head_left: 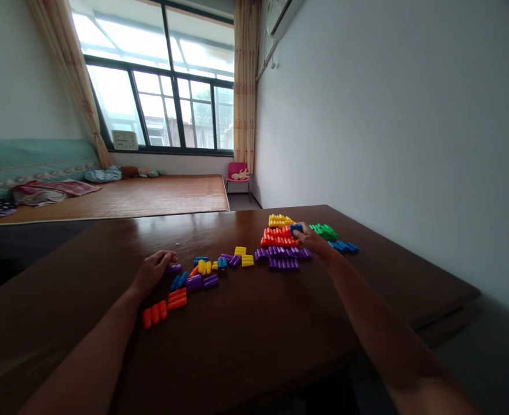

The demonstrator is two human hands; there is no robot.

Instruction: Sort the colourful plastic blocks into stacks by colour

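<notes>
My right hand [309, 235] is closed on a blue block [296, 229] above the rows of red blocks [280, 237]. Near it lie yellow blocks [281, 220], green blocks [324, 231], more blue blocks [344, 247] and purple blocks [283, 253]. My left hand [157, 266] rests at the left end of the loose pieces, its fingers curled beside a purple block [174, 268]; whether it grips anything is too small to tell. Just right of it are blue pieces [178, 281], and closer to me are orange-red blocks [155, 314].
Mixed yellow [204, 267], blue and purple pieces spread across the middle of the dark brown table [254, 323]. Behind the table stand a low bed [172, 193] and a pink chair [238, 173]. A white wall [388, 127] runs along the right.
</notes>
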